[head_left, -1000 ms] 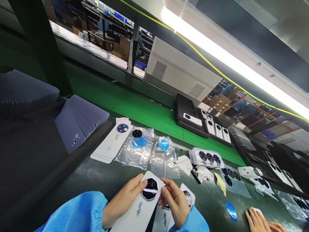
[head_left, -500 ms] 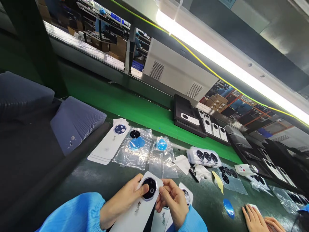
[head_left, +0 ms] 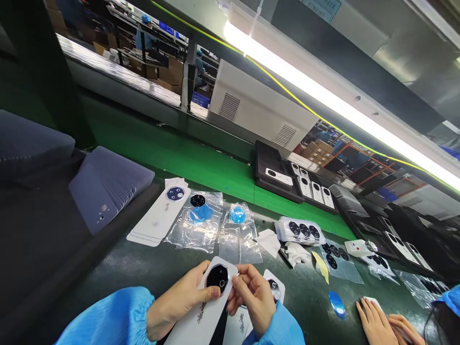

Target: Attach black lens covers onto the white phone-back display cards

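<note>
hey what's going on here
A person in blue sleeves holds a white panel in the left hand, thumb by the lower edge of its black disc. The right hand has thumb and fingers at the panel's right edge. More white panels lie stacked on the dark table, beside clear plastic bags. At lower right, another person's hand covers part of a white item.

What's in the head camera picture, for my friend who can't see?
A bare left hand grips a flat white rectangular panel with a shiny black disc, the right hand at its edge. Clear plastic bags lie beyond.
</note>
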`<state>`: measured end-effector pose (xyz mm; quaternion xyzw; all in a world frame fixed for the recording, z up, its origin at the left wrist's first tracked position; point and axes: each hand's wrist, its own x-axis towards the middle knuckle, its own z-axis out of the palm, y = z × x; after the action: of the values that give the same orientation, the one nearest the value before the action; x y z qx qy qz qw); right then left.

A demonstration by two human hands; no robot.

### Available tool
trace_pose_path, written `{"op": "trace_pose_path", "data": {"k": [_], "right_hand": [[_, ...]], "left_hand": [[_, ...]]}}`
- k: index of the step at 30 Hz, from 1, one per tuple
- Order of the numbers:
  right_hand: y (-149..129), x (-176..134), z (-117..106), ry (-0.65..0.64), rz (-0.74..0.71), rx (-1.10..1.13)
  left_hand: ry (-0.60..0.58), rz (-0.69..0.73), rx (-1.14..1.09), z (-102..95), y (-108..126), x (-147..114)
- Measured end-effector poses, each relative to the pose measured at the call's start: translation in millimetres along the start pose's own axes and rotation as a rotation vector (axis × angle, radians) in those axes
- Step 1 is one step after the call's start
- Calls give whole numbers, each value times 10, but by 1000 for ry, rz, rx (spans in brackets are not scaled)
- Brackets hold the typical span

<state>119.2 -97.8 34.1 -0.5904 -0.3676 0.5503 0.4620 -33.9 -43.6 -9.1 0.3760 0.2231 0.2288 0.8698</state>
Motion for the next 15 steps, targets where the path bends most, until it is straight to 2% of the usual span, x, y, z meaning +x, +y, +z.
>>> {"op": "trace_pose_path", "data": {"k": [11,15], "right_hand": [[16,11,-17,-9,2,-9],[58,53,-32,-31,-13,-35]], "left_hand": [[-4,-37,-31,-7,10,5],[15,-14,34,20,25,-9]]}}
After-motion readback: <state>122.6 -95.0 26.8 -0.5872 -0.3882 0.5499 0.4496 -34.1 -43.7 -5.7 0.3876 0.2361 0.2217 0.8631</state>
